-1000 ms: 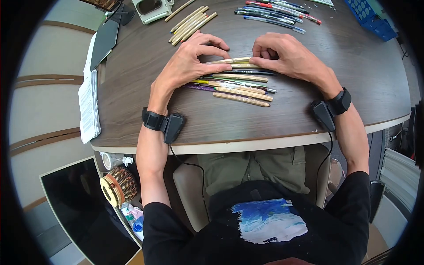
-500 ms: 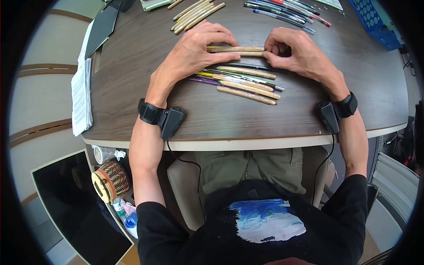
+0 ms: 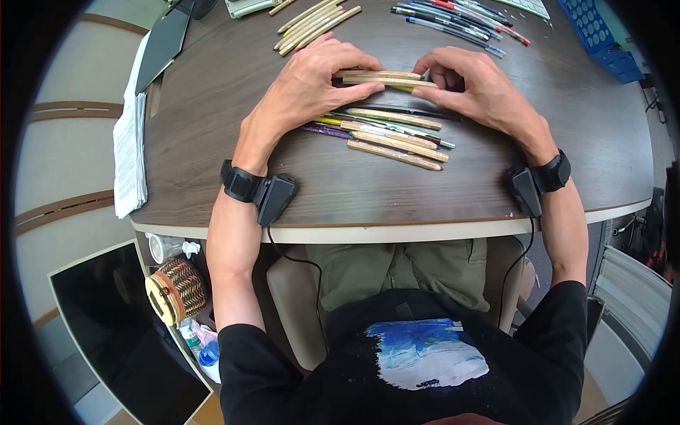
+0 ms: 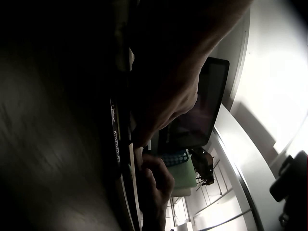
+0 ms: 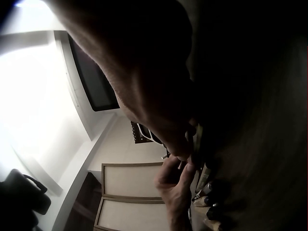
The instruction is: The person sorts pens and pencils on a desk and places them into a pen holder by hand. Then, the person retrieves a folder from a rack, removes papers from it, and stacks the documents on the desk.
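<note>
Thumb and fingers of my left hand (image 3: 312, 79) grip a few wooden pencils (image 3: 388, 81) at their left part, just above the table. At their right ends, my right hand (image 3: 485, 88) pinches with thumb and fingers; a yellow-green one shows below them. Nearer my body lies a loose row of pencils and pens (image 3: 397, 140), some wooden, others black, green, yellow and purple. Both wrist views are dark; in the left one my left hand (image 4: 166, 96) is beside the pencils, and in the right one my right hand (image 5: 156, 101) meets the other hand's fingers.
Wooden pencils (image 3: 315, 27) form a group at the back left. Pens (image 3: 460, 21) lie in another at the back right, near a blue perforated basket (image 3: 602, 42). Papers (image 3: 131, 152) are stacked at the table's left edge. A monitor (image 3: 127, 333) stands at the lower left.
Over the last second both hands have moved the held pencils away from the row nearer my body. Since half a second ago the held pencils have shifted slightly against each other.
</note>
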Tool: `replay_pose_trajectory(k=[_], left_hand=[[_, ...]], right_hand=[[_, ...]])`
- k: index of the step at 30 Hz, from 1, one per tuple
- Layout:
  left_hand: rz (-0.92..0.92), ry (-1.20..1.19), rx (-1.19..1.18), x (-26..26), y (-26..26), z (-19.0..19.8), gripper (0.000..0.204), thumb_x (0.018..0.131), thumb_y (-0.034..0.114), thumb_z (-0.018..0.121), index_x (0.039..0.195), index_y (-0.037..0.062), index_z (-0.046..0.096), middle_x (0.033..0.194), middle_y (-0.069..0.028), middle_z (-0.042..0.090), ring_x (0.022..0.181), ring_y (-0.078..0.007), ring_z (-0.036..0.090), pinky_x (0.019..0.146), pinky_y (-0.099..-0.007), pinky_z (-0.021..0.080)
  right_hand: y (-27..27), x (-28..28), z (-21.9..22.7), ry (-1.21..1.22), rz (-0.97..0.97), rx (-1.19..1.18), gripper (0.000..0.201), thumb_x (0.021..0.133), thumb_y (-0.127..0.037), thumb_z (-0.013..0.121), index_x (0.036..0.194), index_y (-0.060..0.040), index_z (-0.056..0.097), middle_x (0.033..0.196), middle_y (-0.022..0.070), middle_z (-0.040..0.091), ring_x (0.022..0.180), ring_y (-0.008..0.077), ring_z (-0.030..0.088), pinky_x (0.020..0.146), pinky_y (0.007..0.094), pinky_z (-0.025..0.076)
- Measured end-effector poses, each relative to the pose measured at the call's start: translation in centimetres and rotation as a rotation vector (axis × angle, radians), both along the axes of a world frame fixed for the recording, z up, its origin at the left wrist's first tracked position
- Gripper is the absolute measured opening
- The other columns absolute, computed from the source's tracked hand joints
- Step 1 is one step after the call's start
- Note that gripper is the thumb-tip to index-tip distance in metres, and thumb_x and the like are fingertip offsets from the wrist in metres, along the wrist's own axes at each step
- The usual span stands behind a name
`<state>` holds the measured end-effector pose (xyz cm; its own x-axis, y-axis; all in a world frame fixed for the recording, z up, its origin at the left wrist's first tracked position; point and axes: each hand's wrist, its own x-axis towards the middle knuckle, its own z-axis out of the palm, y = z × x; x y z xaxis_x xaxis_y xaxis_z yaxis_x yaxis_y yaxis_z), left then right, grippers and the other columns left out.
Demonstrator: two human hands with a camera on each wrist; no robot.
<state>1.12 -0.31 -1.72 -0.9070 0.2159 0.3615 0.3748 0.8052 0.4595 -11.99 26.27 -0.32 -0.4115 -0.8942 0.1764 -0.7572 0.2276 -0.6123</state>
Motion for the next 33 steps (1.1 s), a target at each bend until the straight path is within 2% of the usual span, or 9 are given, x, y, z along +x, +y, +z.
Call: replay_pose_trajectory(k=[8, 10, 11, 14, 15, 22, 26, 28, 33], left_hand=[[0.076, 0.189, -0.060, -0.8, -1.1, -1.0, 0.023, 0.091, 0.024, 0.088, 0.111, 0.0111, 0.085, 0.100, -0.0028, 0.080, 0.098, -0.0238, 0.070, 0.110, -0.0441, 0.049], [0.143, 0.270, -0.171, -0.8, -1.6, -1.1, 0.023, 0.093, 0.027, 0.087, 0.110, 0.0112, 0.084, 0.105, -0.0026, 0.080, 0.109, -0.0242, 0.068, 0.113, -0.0453, 0.046], [0.191, 0.223, -0.167, -0.6, -1.7, -0.9, 0.023, 0.094, 0.028, 0.086, 0.109, 0.0120, 0.084, 0.117, -0.0030, 0.077, 0.121, -0.0247, 0.063, 0.116, -0.0447, 0.044], [0.319, 0.165, -0.132, -0.4, -1.6, -0.9, 0.024, 0.093, 0.028, 0.087, 0.112, 0.0133, 0.083, 0.129, -0.0032, 0.074, 0.128, -0.0258, 0.059, 0.115, -0.0441, 0.044], [0.322, 0.184, -0.121, -0.5, -1.6, -1.1, 0.025, 0.093, 0.028, 0.086, 0.114, 0.0144, 0.082, 0.134, -0.0025, 0.072, 0.131, -0.0263, 0.057, 0.116, -0.0437, 0.044], [0.201, 0.105, -0.118, -0.5, -1.7, -1.3, 0.018, 0.098, 0.026, 0.082, 0.110, 0.0125, 0.080, 0.121, -0.0005, 0.076, 0.123, -0.0248, 0.063, 0.120, -0.0474, 0.039], [0.337, 0.098, -0.125, -0.4, -2.0, -1.5, 0.018, 0.100, 0.027, 0.079, 0.113, 0.0132, 0.080, 0.118, -0.0010, 0.078, 0.120, -0.0238, 0.065, 0.121, -0.0494, 0.037], [0.364, 0.087, -0.115, -0.5, -2.4, -1.7, 0.017, 0.101, 0.025, 0.078, 0.114, 0.0138, 0.080, 0.116, -0.0015, 0.078, 0.117, -0.0247, 0.066, 0.118, -0.0473, 0.040], [0.381, 0.190, -0.135, -0.6, -2.6, -1.8, 0.016, 0.098, 0.017, 0.077, 0.113, 0.0113, 0.079, 0.111, -0.0031, 0.076, 0.111, -0.0254, 0.066, 0.109, -0.0428, 0.047]], right_hand=[[0.2, -0.4, -1.2, -0.044, -0.031, -0.104, 0.052, 0.095, -0.023, 0.085, 0.140, -0.0101, 0.062, 0.074, 0.0007, 0.054, 0.068, 0.0157, 0.053, 0.064, 0.0367, 0.045], [0.3, -0.5, -1.1, -0.051, -0.057, -0.108, 0.049, 0.095, -0.024, 0.085, 0.135, -0.0094, 0.062, 0.074, 0.0008, 0.055, 0.068, 0.0157, 0.053, 0.064, 0.0369, 0.045], [0.3, -0.5, -0.7, -0.054, -0.068, -0.075, 0.042, 0.094, -0.024, 0.086, 0.126, -0.0076, 0.063, 0.075, 0.0018, 0.055, 0.069, 0.0164, 0.053, 0.065, 0.0373, 0.046], [0.5, -0.8, -0.6, -0.005, -0.025, -0.044, 0.035, 0.094, -0.023, 0.086, 0.118, -0.0069, 0.065, 0.076, 0.0030, 0.055, 0.070, 0.0182, 0.053, 0.066, 0.0382, 0.046], [0.7, -0.7, -0.6, 0.032, 0.008, -0.057, 0.028, 0.094, -0.023, 0.085, 0.107, -0.0061, 0.067, 0.078, 0.0039, 0.056, 0.073, 0.0197, 0.054, 0.067, 0.0389, 0.047], [0.6, -0.6, -0.8, 0.122, 0.070, -0.046, 0.019, 0.094, -0.021, 0.084, 0.098, -0.0061, 0.073, 0.081, 0.0043, 0.060, 0.077, 0.0204, 0.058, 0.069, 0.0388, 0.049], [0.5, -0.3, -0.9, 0.082, 0.079, -0.093, 0.014, 0.095, -0.018, 0.081, 0.099, -0.0062, 0.075, 0.080, 0.0043, 0.059, 0.076, 0.0201, 0.058, 0.069, 0.0386, 0.049], [0.6, -0.1, -0.2, 0.062, 0.037, -0.054, 0.013, 0.097, -0.018, 0.083, 0.101, -0.0067, 0.078, 0.085, 0.0011, 0.058, 0.076, 0.0158, 0.055, 0.071, 0.0345, 0.049], [0.8, -0.1, -0.4, 0.012, 0.152, -0.058, 0.016, 0.094, -0.018, 0.083, 0.098, -0.0053, 0.075, 0.081, 0.0031, 0.057, 0.076, 0.0184, 0.056, 0.070, 0.0366, 0.049]])
